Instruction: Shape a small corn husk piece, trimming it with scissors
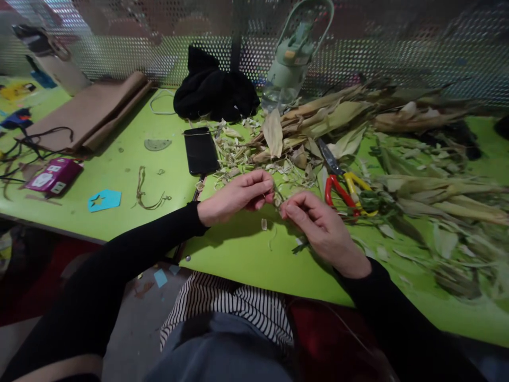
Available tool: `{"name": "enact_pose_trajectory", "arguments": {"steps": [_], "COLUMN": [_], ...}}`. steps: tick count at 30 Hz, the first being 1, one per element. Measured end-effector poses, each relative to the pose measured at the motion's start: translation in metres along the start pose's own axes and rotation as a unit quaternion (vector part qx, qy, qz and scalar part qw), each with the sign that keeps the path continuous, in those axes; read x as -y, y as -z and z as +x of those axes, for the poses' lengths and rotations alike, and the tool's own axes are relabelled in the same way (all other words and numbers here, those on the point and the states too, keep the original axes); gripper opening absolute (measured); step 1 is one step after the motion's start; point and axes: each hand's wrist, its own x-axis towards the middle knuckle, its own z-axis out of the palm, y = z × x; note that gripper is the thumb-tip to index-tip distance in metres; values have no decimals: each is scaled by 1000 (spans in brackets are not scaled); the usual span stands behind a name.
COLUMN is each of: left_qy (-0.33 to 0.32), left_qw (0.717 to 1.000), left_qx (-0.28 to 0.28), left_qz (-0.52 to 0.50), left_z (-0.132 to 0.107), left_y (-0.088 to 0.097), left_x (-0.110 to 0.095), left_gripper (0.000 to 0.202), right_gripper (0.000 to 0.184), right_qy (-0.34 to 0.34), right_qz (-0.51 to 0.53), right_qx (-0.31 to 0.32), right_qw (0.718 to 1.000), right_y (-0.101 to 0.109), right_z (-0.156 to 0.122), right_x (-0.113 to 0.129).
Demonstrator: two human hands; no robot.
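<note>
My left hand point(238, 195) and my right hand point(318, 225) meet over the green table point(246, 254), fingertips almost touching. Both pinch a thin strip of corn husk point(277, 199) between thumb and fingers; the strip is small and partly hidden by the fingers. A little husk scrap point(264, 224) lies on the table just below the hands. Red and yellow handled scissors point(344, 185) lie right behind my right hand. A heap of dried corn husks point(334, 119) spreads across the table beyond and to the right.
A black phone point(201, 150) lies behind my left hand. Further back stand a pale green water bottle point(292, 58) and a black cloth point(214, 93). At left are brown paper point(85, 114), a magenta box point(53, 176), a blue star card point(104, 200). A perforated metal wall closes the back.
</note>
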Motion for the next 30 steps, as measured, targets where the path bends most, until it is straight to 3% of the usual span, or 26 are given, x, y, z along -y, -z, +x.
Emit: {"name": "enact_pose_trajectory", "arguments": {"steps": [3, 7, 12, 14, 18, 24, 27, 30], "left_qy": [2, -17, -61, -95, -182, -294, -336, -344], "left_qw": [1000, 997, 987, 970, 910, 842, 826, 828], "left_qx": [2, 0, 14, -2, -40, -94, -104, -83], "left_qz": [15, 71, 148, 222, 371, 443, 441, 435], "left_z": [2, 5, 6, 5, 1, 0, 2, 3], "left_y": [-2, -4, -6, -7, -9, -9, -5, -2], "left_x": [2, 6, 15, 17, 19, 24, 26, 25], "left_gripper": [16, 15, 14, 11, 4, 9, 11, 13], "right_gripper": [26, 24, 22, 22, 26, 30, 31, 35], "right_qy": [8, 99, 89, 83, 68, -5, -30, -60], "right_qz": [19, -20, -64, -80, -61, 47, 91, 137], "right_qx": [-26, -123, -114, -118, -118, -52, -40, -42], "right_qw": [999, 987, 987, 986, 989, 998, 995, 988], "right_y": [2, 3, 0, -2, -3, -4, -4, -3], "right_z": [3, 9, 9, 8, 8, 11, 11, 11], "right_x": [-2, -4, -6, -5, -2, -1, -3, -7]}}
